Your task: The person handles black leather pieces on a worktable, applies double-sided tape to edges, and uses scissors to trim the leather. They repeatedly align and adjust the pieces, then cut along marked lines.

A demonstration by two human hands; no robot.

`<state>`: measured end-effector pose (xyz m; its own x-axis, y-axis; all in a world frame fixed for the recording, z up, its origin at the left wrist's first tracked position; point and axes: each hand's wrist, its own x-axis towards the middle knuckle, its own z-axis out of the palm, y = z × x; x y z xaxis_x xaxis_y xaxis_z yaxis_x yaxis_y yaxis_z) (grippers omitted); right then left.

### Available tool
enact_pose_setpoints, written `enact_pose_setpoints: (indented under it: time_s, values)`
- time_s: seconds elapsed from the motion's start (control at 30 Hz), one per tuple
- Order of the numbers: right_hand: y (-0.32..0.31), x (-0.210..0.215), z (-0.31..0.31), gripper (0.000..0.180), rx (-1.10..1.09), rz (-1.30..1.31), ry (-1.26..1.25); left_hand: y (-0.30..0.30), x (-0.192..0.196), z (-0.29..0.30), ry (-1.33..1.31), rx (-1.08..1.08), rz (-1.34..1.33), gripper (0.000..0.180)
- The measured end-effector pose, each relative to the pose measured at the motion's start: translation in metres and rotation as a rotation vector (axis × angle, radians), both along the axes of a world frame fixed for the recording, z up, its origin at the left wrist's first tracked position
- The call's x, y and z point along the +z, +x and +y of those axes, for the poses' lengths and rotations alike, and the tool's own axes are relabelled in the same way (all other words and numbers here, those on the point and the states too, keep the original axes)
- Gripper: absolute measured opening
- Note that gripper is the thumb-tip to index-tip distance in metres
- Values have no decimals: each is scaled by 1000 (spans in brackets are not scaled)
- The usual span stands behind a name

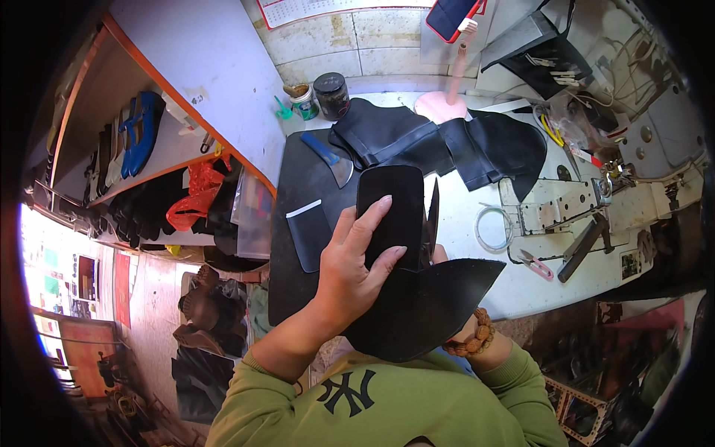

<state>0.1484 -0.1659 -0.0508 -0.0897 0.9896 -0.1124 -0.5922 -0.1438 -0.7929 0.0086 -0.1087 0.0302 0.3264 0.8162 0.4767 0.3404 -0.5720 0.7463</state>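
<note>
You are holding a large black leather piece (424,305), matte and curved, with a pointed tip reaching to your right, raised above the desk's near edge. A rounded black tab (391,212) stands up from it. Dark scissors (431,220) rise upright just behind that tab.
</note>
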Motion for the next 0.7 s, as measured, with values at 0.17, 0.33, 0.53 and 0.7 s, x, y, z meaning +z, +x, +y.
enact_pose_setpoints:
  time_s: [0.17,0.33,0.53,0.7]
  values:
    - [2,24,-3,42,38,-128,50,0,2,-4,22,-26,16,61]
    - [6,35,-5,38,5,-73,-6,1,1,-6,20,-21,12,61]
    - [6,29,-8,32,-78,-245,33,-1,1,-4,54,-24,8,60]
    - [27,37,-17,41,97,-446,-92,-22,6,15,1,-102,-90,57]
